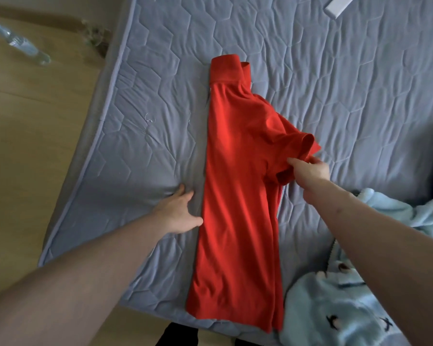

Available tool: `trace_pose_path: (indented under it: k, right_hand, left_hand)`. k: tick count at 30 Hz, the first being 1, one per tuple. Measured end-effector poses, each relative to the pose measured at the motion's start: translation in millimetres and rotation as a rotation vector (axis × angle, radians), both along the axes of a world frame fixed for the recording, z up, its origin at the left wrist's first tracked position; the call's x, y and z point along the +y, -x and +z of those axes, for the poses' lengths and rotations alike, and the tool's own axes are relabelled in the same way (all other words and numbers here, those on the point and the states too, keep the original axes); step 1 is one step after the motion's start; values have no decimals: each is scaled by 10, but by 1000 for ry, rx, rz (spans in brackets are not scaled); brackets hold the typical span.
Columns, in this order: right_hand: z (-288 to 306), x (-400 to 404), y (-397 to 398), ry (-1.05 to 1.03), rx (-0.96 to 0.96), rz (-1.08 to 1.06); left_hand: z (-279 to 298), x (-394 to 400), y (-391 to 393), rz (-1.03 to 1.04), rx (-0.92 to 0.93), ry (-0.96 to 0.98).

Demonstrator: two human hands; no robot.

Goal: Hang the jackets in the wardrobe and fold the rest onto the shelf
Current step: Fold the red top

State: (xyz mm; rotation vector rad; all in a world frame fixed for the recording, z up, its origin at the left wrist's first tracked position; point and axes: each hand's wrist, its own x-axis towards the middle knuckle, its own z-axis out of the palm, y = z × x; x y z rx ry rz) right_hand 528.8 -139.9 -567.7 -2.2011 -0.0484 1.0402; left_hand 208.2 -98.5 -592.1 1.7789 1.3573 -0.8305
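Red shirt (238,196) is lying folded lengthwise mid-mattress (145,136). Right hand (310,172) is pinching the sleeve at the shirt's right, probably to flip it inward, while left hand (178,212) is resting flat-fingered against the shirt's left edge, seemingly steadying it.

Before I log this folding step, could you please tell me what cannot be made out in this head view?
- Wardrobe and shelf: outside the frame.
- Right hand's fingertips: hidden under the red shirt's sleeve.
- Blue fleece garment: cut off by the right and bottom edges, so its type is unclear.
- White object: cut by the top edge.
- Plastic bottle: blurred.
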Motion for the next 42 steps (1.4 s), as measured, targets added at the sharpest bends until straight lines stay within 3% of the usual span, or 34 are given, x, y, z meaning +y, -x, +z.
trace_pose_path:
  k: [3,5,7,11,14,18,21,25,29,36,42]
  right_hand:
    - [130,92,195,-114,-388,214]
    - [165,126,385,-257,-536,415]
    - [127,160,591,-307,-522,638]
    - [63,159,948,-147,-182,1039]
    - [167,11,1063,-271,-214,977]
    - [313,-467,1086,-421,-343,691]
    - [246,-1063,1036,-163,-338,570]
    - [66,-1866,1079,225,-52,457]
    - [-59,-2368,1254,427,125,526]
    - [65,-2710,1465,463,201,574]
    - [549,-3107,1571,607,336,772]
  left_hand:
    - [7,47,-15,-24,20,38]
    - [9,64,-4,-44,20,56]
    - [16,75,10,-43,21,78]
    - [35,82,67,-45,11,107]
    - [58,45,130,-6,-47,99]
    - [147,-223,186,123,-155,-155]
    - [191,-624,205,396,-210,-110]
    - [194,-1312,300,623,-170,147]
    - [163,-1800,388,679,-165,263]
    - [336,-2149,590,524,-47,216]
    - [718,-2443,918,482,48,442]
